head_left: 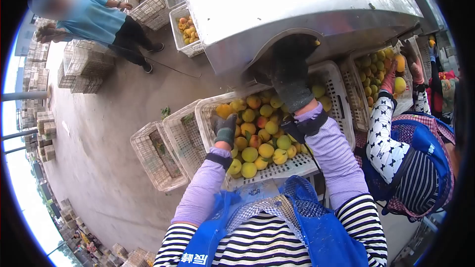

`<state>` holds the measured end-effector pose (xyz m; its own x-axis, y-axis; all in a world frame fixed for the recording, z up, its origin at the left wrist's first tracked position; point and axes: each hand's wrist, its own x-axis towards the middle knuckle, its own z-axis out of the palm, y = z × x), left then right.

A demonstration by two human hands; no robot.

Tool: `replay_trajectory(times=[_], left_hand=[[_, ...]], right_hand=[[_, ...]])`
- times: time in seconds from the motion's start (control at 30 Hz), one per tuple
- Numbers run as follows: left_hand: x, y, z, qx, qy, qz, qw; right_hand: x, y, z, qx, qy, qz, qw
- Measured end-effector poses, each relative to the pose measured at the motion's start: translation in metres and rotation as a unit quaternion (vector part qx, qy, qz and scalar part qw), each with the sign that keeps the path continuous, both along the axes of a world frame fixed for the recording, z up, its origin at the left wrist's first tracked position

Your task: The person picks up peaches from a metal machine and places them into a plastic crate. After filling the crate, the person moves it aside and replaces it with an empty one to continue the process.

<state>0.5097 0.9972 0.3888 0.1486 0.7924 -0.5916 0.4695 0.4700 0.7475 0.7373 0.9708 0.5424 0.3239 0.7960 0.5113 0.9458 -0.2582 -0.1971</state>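
Note:
Yellow-green and reddish peaches (249, 154) fill a white plastic crate (217, 168) before me. At its left side my gloved left hand (225, 129) is low over the fruit, its thumb and fingers on either side of a yellow peach (224, 111). My right hand (291, 71), in a dark glove, reaches over the crate's far side into the curved opening of a metal machine (307, 17). Shadow and blur hide its fingers, so whether it holds anything does not show. A speck of yellow shows by its far end.
Two stacked-looking crates (158, 155) stand left of mine. On the right, a co-worker's gloved hands (391, 76) handle peaches over another crate (363, 113). A person in blue (99, 20) stands far left near crate stacks (84, 64). Another peach crate (190, 48) sits beside the machine.

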Motion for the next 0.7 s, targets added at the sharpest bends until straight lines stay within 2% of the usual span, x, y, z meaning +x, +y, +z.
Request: replay_trajectory(times=[0.03, 0.1, 0.13, 0.17, 0.2, 0.3, 0.33, 0.43, 0.5, 0.57, 0.6, 0.67, 0.7], left_hand=[[0.009, 0.005, -0.029, 0.037, 0.074, -0.043, 0.996], [0.026, 0.006, -0.093, 0.131, 0.257, -0.102, 0.952], [0.035, 0.004, -0.105, 0.171, 0.332, -0.108, 0.921], [0.047, 0.001, -0.069, 0.214, 0.365, -0.113, 0.899], [0.05, 0.015, -0.026, 0.079, 0.378, -0.233, 0.892], [0.029, 0.022, -0.061, 0.071, 0.403, -0.253, 0.877], [0.024, 0.021, -0.097, 0.137, 0.458, -0.266, 0.837], [0.034, 0.021, -0.136, 0.16, 0.398, -0.2, 0.881], [0.045, 0.023, -0.12, 0.171, 0.401, -0.163, 0.885], [0.046, 0.024, -0.109, 0.161, 0.45, -0.147, 0.866], [0.045, 0.028, -0.099, 0.126, 0.42, -0.153, 0.885], [0.048, 0.035, -0.063, 0.054, 0.355, -0.159, 0.92], [0.048, 0.033, -0.068, 0.062, 0.359, -0.158, 0.918]], right_hand=[[-0.006, -0.008, 0.013, 0.022, 0.014, 0.001, 1.0], [-0.029, -0.031, 0.036, 0.12, 0.165, 0.034, 0.978], [-0.037, -0.045, 0.023, 0.061, 0.178, 0.041, 0.981], [-0.04, -0.061, -0.002, 0.001, 0.19, 0.048, 0.981], [-0.038, -0.071, -0.029, -0.058, 0.202, 0.055, 0.976], [-0.042, -0.083, -0.111, -0.157, 0.226, 0.091, 0.957], [-0.045, -0.075, -0.131, -0.194, 0.244, 0.086, 0.946], [-0.034, -0.046, -0.193, -0.287, 0.304, 0.054, 0.907], [-0.031, -0.025, -0.212, -0.338, 0.342, 0.01, 0.876], [-0.05, -0.017, -0.22, -0.326, 0.349, -0.038, 0.878], [-0.056, -0.015, -0.222, -0.32, 0.351, -0.063, 0.878], [-0.051, -0.021, -0.244, -0.295, 0.301, -0.036, 0.906], [-0.049, -0.021, -0.244, -0.305, 0.295, -0.033, 0.905]])
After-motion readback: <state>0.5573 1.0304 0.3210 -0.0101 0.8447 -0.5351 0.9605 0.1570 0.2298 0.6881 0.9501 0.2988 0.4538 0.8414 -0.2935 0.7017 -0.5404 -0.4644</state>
